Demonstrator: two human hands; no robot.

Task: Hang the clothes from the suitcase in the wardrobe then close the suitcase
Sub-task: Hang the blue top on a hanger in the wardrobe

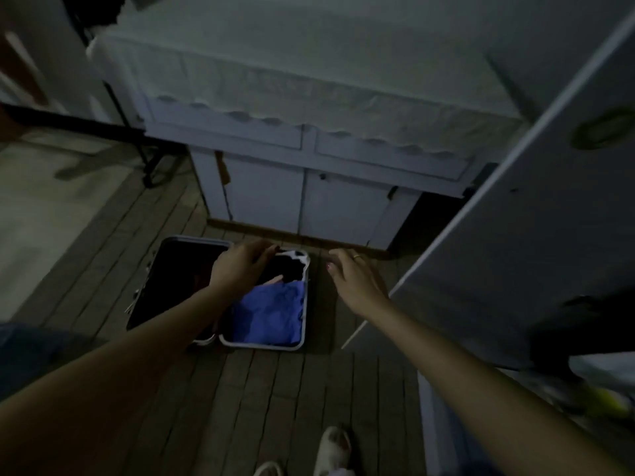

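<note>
An open suitcase [268, 345] lies flat on the wooden floor, its dark lid half to the left. The right half holds a folded blue garment [271, 314] and, beyond it, a black and white garment [292, 266]. My left hand [244, 266] hovers over the middle of the suitcase, fingers spread, near the black and white garment; whether it touches the cloth is unclear. My right hand [354, 280] is in the air just right of the suitcase, fingers apart and holding nothing. The white wardrobe door [515, 235] stands open at the right.
A white cabinet [309, 187] with a lace cloth stands just beyond the suitcase. A black stand's legs [151, 166] sit on the floor at the left. My feet in light slippers [330, 448] are at the bottom. The room is dim.
</note>
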